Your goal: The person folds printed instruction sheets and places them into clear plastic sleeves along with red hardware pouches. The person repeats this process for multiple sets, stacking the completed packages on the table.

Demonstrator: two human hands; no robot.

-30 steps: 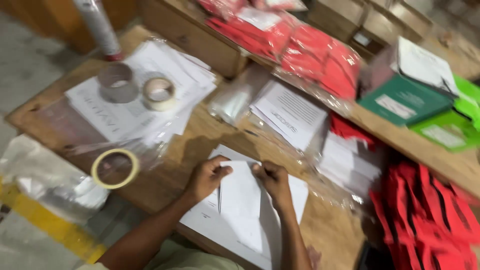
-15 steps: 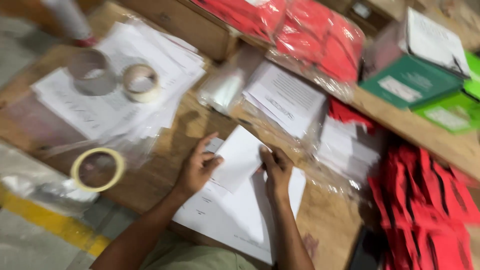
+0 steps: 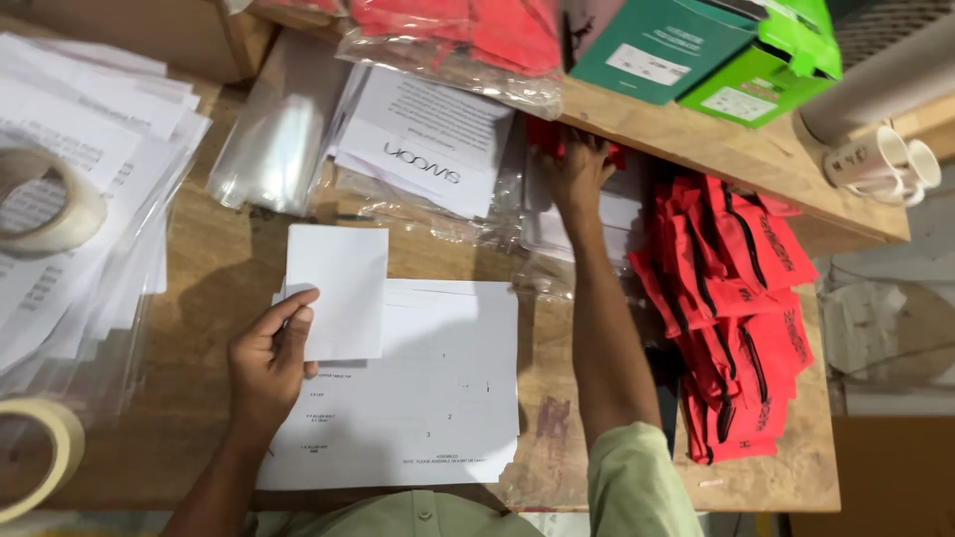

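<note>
The wooden bench (image 3: 229,259) is crowded. Stacks of printed white sheets (image 3: 70,149) lie at the left with a roll of pale tape (image 3: 45,204) on them. A clear plastic bag (image 3: 274,139) and bagged printed leaflets (image 3: 428,139) lie at the back. Green cardboard boxes (image 3: 696,50) sit on a raised board, and a pile of red fabric pieces with black trim (image 3: 736,308) fills the right side.

The left hand (image 3: 269,363) pinches the lower left edge of a small folded white paper (image 3: 338,288), thumb on top, its grip closed on it. That paper rests over a large printed white sheet (image 3: 418,408) lying flat near the front edge.

The right hand (image 3: 580,169) reaches far back onto a clear bagged packet of white papers (image 3: 622,214), fingers spread; whether its grip has closed cannot be told.
</note>
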